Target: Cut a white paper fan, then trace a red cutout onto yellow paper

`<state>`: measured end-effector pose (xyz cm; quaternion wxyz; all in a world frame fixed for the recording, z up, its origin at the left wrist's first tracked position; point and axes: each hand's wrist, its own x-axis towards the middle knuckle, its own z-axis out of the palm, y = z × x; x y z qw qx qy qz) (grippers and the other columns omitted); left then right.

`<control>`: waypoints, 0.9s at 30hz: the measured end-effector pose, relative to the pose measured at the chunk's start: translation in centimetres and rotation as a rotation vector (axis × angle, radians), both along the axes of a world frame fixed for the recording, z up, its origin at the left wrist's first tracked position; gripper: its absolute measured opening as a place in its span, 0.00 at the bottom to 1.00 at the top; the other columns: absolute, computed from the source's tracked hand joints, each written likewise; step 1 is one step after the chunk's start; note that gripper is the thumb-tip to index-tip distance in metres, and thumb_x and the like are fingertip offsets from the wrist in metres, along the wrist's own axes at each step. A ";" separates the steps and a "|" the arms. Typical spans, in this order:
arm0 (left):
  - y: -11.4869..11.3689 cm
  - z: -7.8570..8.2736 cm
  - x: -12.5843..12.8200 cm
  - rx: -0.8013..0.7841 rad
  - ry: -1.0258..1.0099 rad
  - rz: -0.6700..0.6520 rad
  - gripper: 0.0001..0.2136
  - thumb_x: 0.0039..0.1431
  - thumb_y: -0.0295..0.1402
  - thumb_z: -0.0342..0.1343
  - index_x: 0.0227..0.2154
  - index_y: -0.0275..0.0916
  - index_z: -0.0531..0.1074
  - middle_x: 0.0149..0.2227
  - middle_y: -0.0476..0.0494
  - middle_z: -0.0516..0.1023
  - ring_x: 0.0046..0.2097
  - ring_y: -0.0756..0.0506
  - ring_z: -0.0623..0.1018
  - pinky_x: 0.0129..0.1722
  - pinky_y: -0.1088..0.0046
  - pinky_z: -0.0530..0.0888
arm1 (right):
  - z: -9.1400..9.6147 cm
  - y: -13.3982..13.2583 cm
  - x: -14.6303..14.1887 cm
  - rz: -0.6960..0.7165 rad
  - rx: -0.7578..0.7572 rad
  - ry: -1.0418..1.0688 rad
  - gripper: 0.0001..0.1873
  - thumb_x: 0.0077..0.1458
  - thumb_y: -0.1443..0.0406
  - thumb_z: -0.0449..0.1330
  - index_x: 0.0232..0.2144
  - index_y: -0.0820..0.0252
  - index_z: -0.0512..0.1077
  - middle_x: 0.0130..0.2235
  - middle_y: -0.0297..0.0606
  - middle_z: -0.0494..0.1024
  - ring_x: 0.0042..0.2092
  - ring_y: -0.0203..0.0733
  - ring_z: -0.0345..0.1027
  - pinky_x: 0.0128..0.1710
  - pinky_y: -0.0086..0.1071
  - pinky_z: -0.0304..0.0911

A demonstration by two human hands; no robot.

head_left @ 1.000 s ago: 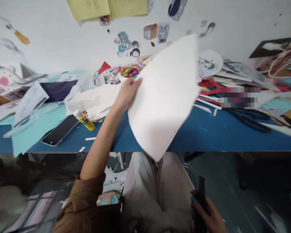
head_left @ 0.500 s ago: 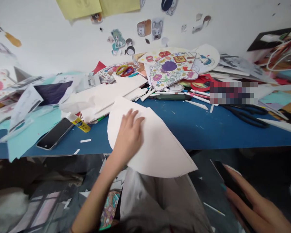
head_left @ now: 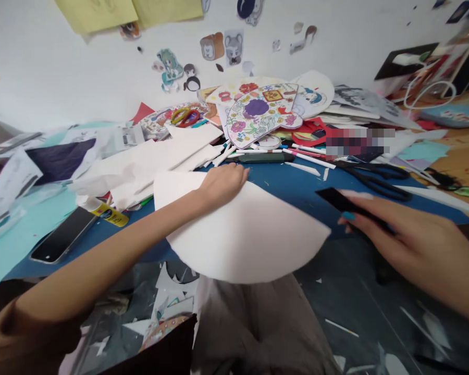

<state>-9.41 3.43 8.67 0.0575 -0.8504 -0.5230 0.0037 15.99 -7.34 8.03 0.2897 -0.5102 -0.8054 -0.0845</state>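
Head view takes in a white wall dotted with stickers above a blue-topped table (head_left: pixel 297 200), crowded along its back with loose paper and craft scraps. A painted fan-shaped paper (head_left: pixel 258 114) tops the heap, with black-handled scissors (head_left: pixel 375 179) to the right, while a smartphone (head_left: pixel 64 234) and a yellow glue bottle (head_left: pixel 109 214) lie to the left.

A white paper sector (head_left: pixel 242 234) lies at the front of the table, its curved edge hanging past the table edge over the person's lap. The left hand (head_left: pixel 224 185) rests palm down on its upper edge, fingers lying flat and close together, holding the sheet in place. The right hand (head_left: pixel 391 229) hovers just to the right of the sheet, off the paper, its fingers curled together and pinching a flat black strip (head_left: pixel 338 200), too edge-on to identify.
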 end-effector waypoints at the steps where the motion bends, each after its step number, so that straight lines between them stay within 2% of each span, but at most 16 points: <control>1: -0.1 0.1 0.3 -0.026 -0.006 0.089 0.22 0.67 0.36 0.29 0.40 0.33 0.69 0.40 0.34 0.75 0.43 0.38 0.76 0.40 0.63 0.70 | 0.4 1.2 -0.4 0.024 0.024 -0.081 0.21 0.62 0.60 0.44 0.47 0.62 0.71 0.41 0.42 0.79 0.40 0.45 0.74 0.35 0.34 0.69; 3: -0.4 0.1 0.6 -0.089 0.004 0.186 0.22 0.67 0.35 0.30 0.38 0.32 0.70 0.40 0.34 0.76 0.43 0.37 0.77 0.38 0.63 0.71 | 0.5 3.5 -1.2 0.054 0.113 -0.183 0.21 0.62 0.64 0.43 0.47 0.60 0.72 0.41 0.40 0.79 0.37 0.42 0.74 0.27 0.31 0.64; 7: -1.5 -0.8 -0.2 -0.111 0.029 0.259 0.20 0.67 0.32 0.31 0.39 0.30 0.70 0.37 0.32 0.77 0.41 0.36 0.78 0.35 0.63 0.71 | -0.4 6.8 -3.0 0.064 0.066 -0.323 0.18 0.62 0.64 0.46 0.47 0.55 0.73 0.38 0.33 0.79 0.35 0.38 0.72 0.20 0.27 0.52; 10: -2.8 -0.8 -1.1 -0.044 0.106 0.331 0.19 0.66 0.29 0.32 0.40 0.25 0.69 0.35 0.28 0.76 0.39 0.34 0.77 0.32 0.63 0.71 | -1.2 8.0 -4.1 0.086 0.085 -0.371 0.17 0.61 0.65 0.47 0.43 0.58 0.75 0.36 0.34 0.79 0.35 0.37 0.72 0.19 0.29 0.47; 12: -3.8 -0.5 -0.9 0.047 0.233 0.343 0.18 0.63 0.23 0.34 0.39 0.23 0.70 0.38 0.24 0.74 0.44 0.32 0.76 0.32 0.63 0.72 | -1.4 8.7 -4.6 0.084 0.129 -0.397 0.17 0.62 0.66 0.46 0.39 0.59 0.76 0.34 0.34 0.79 0.33 0.37 0.71 0.19 0.30 0.43; 14: -4.8 -0.3 0.1 0.143 0.351 0.278 0.18 0.58 0.17 0.36 0.39 0.22 0.71 0.42 0.22 0.73 0.48 0.30 0.73 0.32 0.63 0.73 | -1.5 9.6 -5.0 0.092 0.177 -0.413 0.18 0.62 0.67 0.46 0.36 0.59 0.76 0.31 0.34 0.78 0.31 0.35 0.70 0.20 0.30 0.43; 15: -5.4 -0.3 0.9 0.194 0.383 0.202 0.18 0.56 0.16 0.37 0.39 0.22 0.72 0.42 0.22 0.74 0.48 0.31 0.74 0.31 0.65 0.73 | -1.5 10.0 -5.2 0.105 0.204 -0.425 0.18 0.62 0.67 0.46 0.34 0.60 0.76 0.29 0.34 0.77 0.31 0.35 0.69 0.20 0.30 0.42; 17: -6.5 -0.9 2.8 0.333 0.383 -0.041 0.17 0.55 0.17 0.39 0.38 0.23 0.73 0.39 0.25 0.76 0.42 0.34 0.77 0.28 0.68 0.73 | -1.6 11.0 -5.6 0.175 0.263 -0.478 0.17 0.62 0.68 0.47 0.35 0.59 0.76 0.28 0.34 0.76 0.29 0.34 0.67 0.21 0.29 0.42; 18: -6.9 -1.3 3.8 0.436 0.352 -0.176 0.16 0.56 0.18 0.41 0.38 0.24 0.74 0.38 0.28 0.77 0.40 0.35 0.78 0.27 0.70 0.73 | -1.7 11.5 -5.8 0.224 0.302 -0.510 0.16 0.62 0.68 0.48 0.38 0.59 0.76 0.27 0.33 0.76 0.28 0.33 0.66 0.21 0.29 0.42; 19: -7.2 -1.8 4.7 0.528 0.307 -0.257 0.15 0.59 0.21 0.41 0.37 0.24 0.74 0.36 0.29 0.78 0.37 0.37 0.79 0.26 0.70 0.73 | -1.7 11.9 -5.9 0.276 0.346 -0.541 0.16 0.62 0.68 0.48 0.42 0.58 0.75 0.26 0.33 0.75 0.27 0.33 0.64 0.21 0.29 0.41; 21: -7.4 -2.7 6.1 0.616 0.236 -0.247 0.18 0.64 0.27 0.40 0.35 0.23 0.75 0.31 0.30 0.78 0.31 0.39 0.79 0.25 0.70 0.73 | -1.8 12.6 -6.3 0.370 0.429 -0.584 0.17 0.62 0.68 0.49 0.48 0.54 0.72 0.25 0.30 0.73 0.25 0.33 0.61 0.21 0.30 0.40; 23: -7.1 -3.2 6.6 0.620 0.191 -0.167 0.22 0.65 0.32 0.38 0.32 0.22 0.75 0.28 0.29 0.78 0.27 0.39 0.78 0.22 0.69 0.73 | -1.7 12.9 -6.7 0.425 0.469 -0.607 0.19 0.61 0.70 0.50 0.51 0.51 0.69 0.25 0.29 0.73 0.25 0.33 0.61 0.22 0.30 0.40; 27: -6.5 -3.1 6.1 0.583 0.148 -0.121 0.24 0.66 0.33 0.38 0.31 0.22 0.76 0.29 0.29 0.78 0.28 0.39 0.79 0.22 0.72 0.73 | -1.3 12.9 -7.3 0.498 0.461 -0.583 0.18 0.61 0.70 0.50 0.52 0.55 0.67 0.27 0.28 0.74 0.27 0.33 0.62 0.23 0.30 0.44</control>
